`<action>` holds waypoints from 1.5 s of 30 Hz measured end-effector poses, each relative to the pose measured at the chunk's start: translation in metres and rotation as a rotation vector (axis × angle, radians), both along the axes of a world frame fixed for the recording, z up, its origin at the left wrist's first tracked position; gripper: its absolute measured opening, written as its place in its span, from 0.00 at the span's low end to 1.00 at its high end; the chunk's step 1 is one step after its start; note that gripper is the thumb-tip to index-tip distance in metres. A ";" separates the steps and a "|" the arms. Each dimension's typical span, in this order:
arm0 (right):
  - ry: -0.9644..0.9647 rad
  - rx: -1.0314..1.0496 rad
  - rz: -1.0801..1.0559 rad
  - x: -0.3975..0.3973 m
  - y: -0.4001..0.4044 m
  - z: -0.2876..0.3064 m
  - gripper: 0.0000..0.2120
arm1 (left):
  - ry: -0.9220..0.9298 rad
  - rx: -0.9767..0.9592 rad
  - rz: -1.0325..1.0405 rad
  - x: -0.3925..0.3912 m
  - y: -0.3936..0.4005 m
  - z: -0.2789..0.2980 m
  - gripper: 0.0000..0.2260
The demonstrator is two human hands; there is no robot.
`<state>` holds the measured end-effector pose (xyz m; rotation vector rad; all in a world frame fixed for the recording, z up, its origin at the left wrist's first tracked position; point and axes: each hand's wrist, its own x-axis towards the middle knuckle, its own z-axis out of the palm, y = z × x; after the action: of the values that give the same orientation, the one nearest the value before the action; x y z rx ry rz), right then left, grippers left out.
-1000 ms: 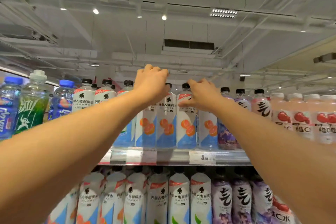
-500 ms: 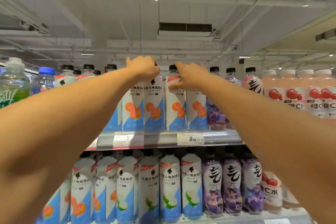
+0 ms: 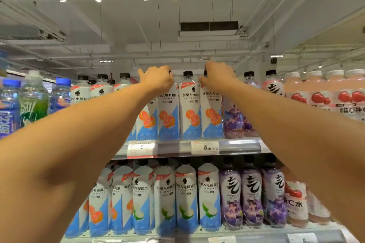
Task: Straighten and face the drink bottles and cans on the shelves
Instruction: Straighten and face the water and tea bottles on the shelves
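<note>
A row of white-and-blue bottles with orange fruit on the label stands on the top shelf (image 3: 177,147). My left hand (image 3: 158,80) is closed around the neck of one orange-label bottle (image 3: 167,116). My right hand (image 3: 218,78) is closed over the top of another orange-label bottle (image 3: 211,116) two places to the right. Between them a third orange-label bottle (image 3: 188,112) stands free, its black cap showing. All three labels face front.
Purple bottles (image 3: 236,120) and pink bottles (image 3: 320,92) stand to the right, blue and green bottles (image 3: 32,102) to the left. The lower shelf holds more white-and-blue bottles (image 3: 186,197) and purple ones (image 3: 251,195). Price tags (image 3: 205,147) hang on the shelf edge.
Both hands have shifted along the bottle tops: the left now grips a neck and the right sits one bottle farther right. The camera has swung down, then up.
</note>
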<state>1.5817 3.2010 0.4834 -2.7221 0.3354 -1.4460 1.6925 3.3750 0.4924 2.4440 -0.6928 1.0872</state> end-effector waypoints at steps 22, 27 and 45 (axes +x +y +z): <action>-0.279 -0.046 0.300 -0.023 0.011 -0.081 0.24 | -0.221 -0.050 -0.053 -0.057 0.083 -0.106 0.19; -0.011 -0.272 0.553 -0.028 0.072 -0.158 0.22 | -0.118 -0.045 0.050 -0.060 0.149 -0.167 0.16; 0.152 -0.266 0.100 0.034 0.218 -0.239 0.37 | -0.088 -0.280 0.215 0.051 0.358 -0.122 0.28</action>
<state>1.6158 3.4194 0.2441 -3.0155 0.0096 -1.3497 1.7436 3.7334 0.3705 2.2759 -0.2823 1.2841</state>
